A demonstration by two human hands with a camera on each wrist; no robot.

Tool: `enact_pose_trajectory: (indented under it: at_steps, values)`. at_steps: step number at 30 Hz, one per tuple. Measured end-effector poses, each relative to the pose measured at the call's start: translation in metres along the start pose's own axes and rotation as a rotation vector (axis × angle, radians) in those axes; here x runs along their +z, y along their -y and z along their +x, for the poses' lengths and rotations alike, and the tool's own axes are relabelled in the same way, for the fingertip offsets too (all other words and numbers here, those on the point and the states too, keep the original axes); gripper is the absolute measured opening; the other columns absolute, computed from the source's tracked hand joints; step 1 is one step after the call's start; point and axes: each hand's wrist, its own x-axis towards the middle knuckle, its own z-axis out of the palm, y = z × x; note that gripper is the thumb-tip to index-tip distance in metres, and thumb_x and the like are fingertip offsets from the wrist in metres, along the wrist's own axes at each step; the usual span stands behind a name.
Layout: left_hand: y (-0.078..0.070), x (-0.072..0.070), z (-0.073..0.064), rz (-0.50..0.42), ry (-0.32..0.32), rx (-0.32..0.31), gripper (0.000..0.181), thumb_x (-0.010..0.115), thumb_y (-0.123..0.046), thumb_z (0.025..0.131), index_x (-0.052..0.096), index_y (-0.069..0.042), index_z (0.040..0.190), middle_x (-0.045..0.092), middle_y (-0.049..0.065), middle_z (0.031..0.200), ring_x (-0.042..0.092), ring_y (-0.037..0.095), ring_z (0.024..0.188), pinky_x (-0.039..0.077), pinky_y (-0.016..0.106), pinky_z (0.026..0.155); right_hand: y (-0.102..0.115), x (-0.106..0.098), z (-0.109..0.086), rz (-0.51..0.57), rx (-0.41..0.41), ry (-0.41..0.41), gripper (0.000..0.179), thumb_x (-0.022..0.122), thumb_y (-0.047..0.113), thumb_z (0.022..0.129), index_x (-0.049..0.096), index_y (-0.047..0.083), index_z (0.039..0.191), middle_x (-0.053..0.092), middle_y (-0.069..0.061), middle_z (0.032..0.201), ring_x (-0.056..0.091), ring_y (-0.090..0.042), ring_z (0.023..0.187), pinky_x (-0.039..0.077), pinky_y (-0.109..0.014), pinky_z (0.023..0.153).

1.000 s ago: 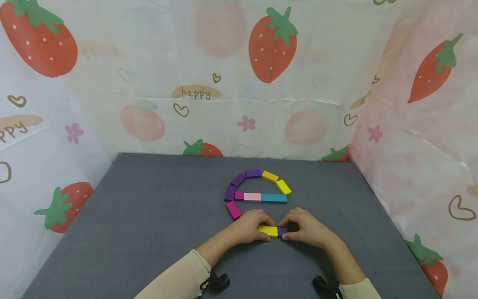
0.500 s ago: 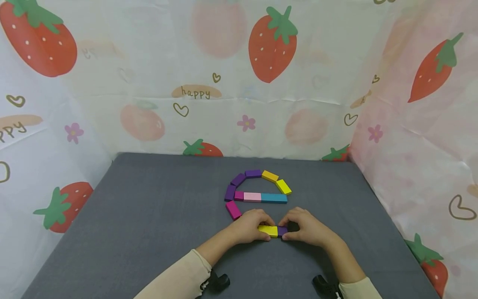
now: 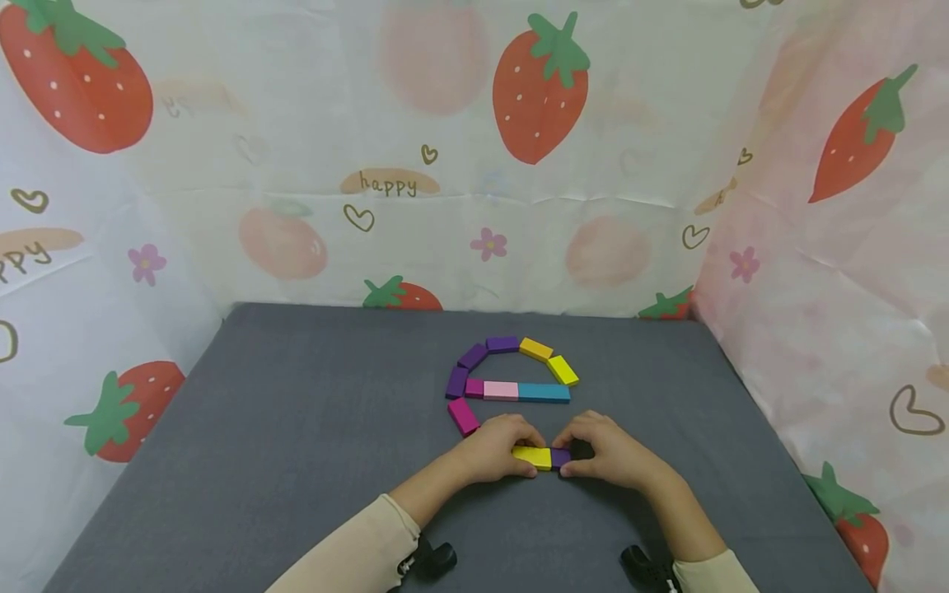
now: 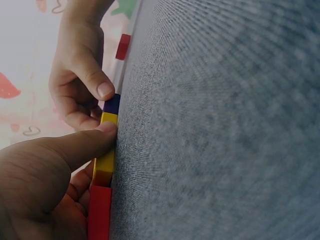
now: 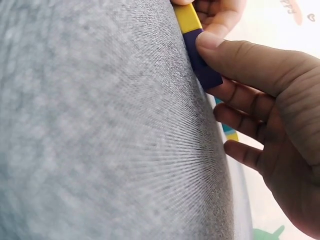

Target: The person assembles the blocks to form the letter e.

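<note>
My left hand (image 3: 493, 447) pinches a yellow block (image 3: 533, 458) between thumb and fingers on the dark cloth. My right hand (image 3: 610, 449) pinches a purple block (image 5: 201, 59) set end to end with the yellow one. In the left wrist view, a red block (image 4: 100, 212) adjoins the yellow block's near end; my left hand covers that spot in the head view. Just beyond my left hand, a magenta block (image 3: 464, 417) slants up toward an arch of purple blocks (image 3: 472, 357) and yellow ones (image 3: 563, 371).
Across the arch's base runs a bar made of a small magenta block (image 3: 474, 389), a pink block (image 3: 501, 392) and a blue block (image 3: 544, 394). The grey cloth (image 3: 311, 412) covers the table. Strawberry-printed curtains (image 3: 437, 247) hang behind and at both sides.
</note>
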Motion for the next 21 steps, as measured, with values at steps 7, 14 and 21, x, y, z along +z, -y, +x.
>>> enact_pose_trajectory:
  at_steps: [7, 14, 21]
  values:
    - [0.001, 0.000, 0.000, -0.002, 0.000, 0.007, 0.033, 0.083, -0.028, 0.088, 0.075, -0.018, 0.119, 0.065, -0.010, 0.102, 0.053, 0.005, 0.089, 0.047, 0.022, 0.085, 0.000, 0.000, 0.000, 0.010, 0.006, 0.007, 0.028, 0.082, 0.038, 0.086, 0.072, 0.033, 0.112, 0.067, 0.020, 0.109, 0.052, -0.009, 0.109, 0.042, -0.049, 0.102]
    - [0.001, 0.001, 0.000, 0.013, -0.009, 0.014, 0.032, 0.082, -0.028, 0.089, 0.075, -0.018, 0.119, 0.066, -0.010, 0.103, 0.054, 0.005, 0.090, 0.047, 0.022, 0.085, -0.005, -0.005, -0.006, 0.032, 0.005, 0.002, 0.035, 0.080, 0.037, 0.089, 0.071, 0.029, 0.122, 0.067, 0.018, 0.117, 0.055, -0.011, 0.113, 0.045, -0.049, 0.101]
    - [0.001, 0.000, -0.001, 0.003, -0.002, 0.014, 0.033, 0.082, -0.029, 0.089, 0.075, -0.020, 0.119, 0.065, -0.012, 0.103, 0.054, 0.005, 0.091, 0.047, 0.022, 0.087, -0.012, -0.015, -0.019, 0.006, -0.014, -0.077, 0.035, 0.080, 0.030, 0.090, 0.072, 0.022, 0.123, 0.069, 0.011, 0.119, 0.057, -0.015, 0.115, 0.048, -0.048, 0.100]
